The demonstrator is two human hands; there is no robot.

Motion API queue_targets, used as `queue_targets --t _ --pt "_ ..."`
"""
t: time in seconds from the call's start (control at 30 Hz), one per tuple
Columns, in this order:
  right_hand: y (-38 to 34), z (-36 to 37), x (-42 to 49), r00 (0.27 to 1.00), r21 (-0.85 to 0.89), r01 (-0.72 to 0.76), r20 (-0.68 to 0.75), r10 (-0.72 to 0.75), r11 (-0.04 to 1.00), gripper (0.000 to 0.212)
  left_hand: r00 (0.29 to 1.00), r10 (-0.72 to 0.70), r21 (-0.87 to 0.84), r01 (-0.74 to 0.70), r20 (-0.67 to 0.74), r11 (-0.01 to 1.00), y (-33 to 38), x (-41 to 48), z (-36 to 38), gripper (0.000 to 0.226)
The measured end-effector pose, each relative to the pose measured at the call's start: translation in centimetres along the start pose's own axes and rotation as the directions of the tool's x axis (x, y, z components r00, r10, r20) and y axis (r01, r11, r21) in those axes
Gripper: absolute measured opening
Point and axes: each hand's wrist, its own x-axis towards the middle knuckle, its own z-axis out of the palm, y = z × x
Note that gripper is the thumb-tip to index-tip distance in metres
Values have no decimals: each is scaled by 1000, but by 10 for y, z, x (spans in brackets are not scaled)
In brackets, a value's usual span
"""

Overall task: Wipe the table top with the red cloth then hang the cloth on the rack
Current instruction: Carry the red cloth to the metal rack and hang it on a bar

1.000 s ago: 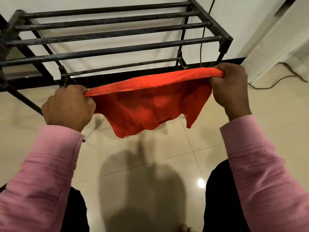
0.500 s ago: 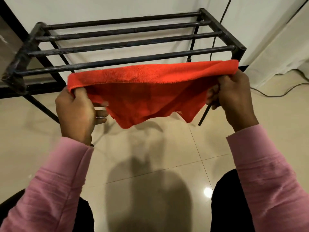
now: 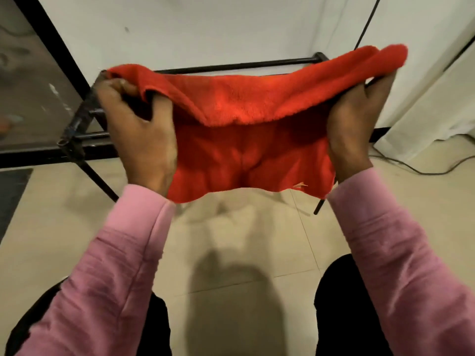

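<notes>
Looking down on a glossy beige tiled floor [image 3: 244,240], with a dark shadow [image 3: 231,291] cast between two legs in black trousers [image 3: 341,304]. Backed by a white wall [image 3: 205,29], with a thin black cable [image 3: 367,21] running up it at the upper right. Bordered at the far left by a dark-framed panel [image 3: 30,86], with the corner of a dark mat [image 3: 12,196] on the tiles below it. Closed off at the right by pale curtain fabric [image 3: 424,111] reaching the floor, with a second cable [image 3: 424,170] trailing over the tiles beside it.

Standing against the wall: a black metal rack [image 3: 231,66], showing only its far bar, left end rail and two legs, and otherwise hidden behind the red cloth [image 3: 244,106]. Cloth spread across the rack's top from the left end rail to the far right corner, sagging in the middle, upper edge folded toward the camera, lower edge hanging free at the near side. Cannot tell whether touching any bar.

Gripping the cloth's upper left corner with the left hand [image 3: 138,129], fingers curled round a bunched fold, just above the left end rail. Clamping the upper right corner with the right hand [image 3: 352,119], back toward the camera, raised a little higher than the left. Reaching forward in pink sleeves [image 3: 123,253], hands well apart.
</notes>
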Motion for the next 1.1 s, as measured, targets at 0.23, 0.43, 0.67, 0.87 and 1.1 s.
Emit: queue_targets --t 0.23,0.43,0.67,0.87,1.1 --pt "24 8 11 883 -697 285 458 103 658 50 810 -286 747 -255 512 614 -33 2 -14 43" --pt "42 -5 15 764 -830 506 557 325 234 64 761 -278 776 -428 586 463 -43 13 -25 57" --pt "44 -11 22 748 -771 525 620 238 360 55 771 -235 740 -404 592 537 -56 21 -36 44" --pt "49 -27 22 764 -620 491 644 39 612 34 763 -165 704 -460 625 541 -74 34 -58 40" --pt "52 -18 30 652 -669 684 739 168 290 58 802 -143 690 -390 580 610 -80 38 -57 29"
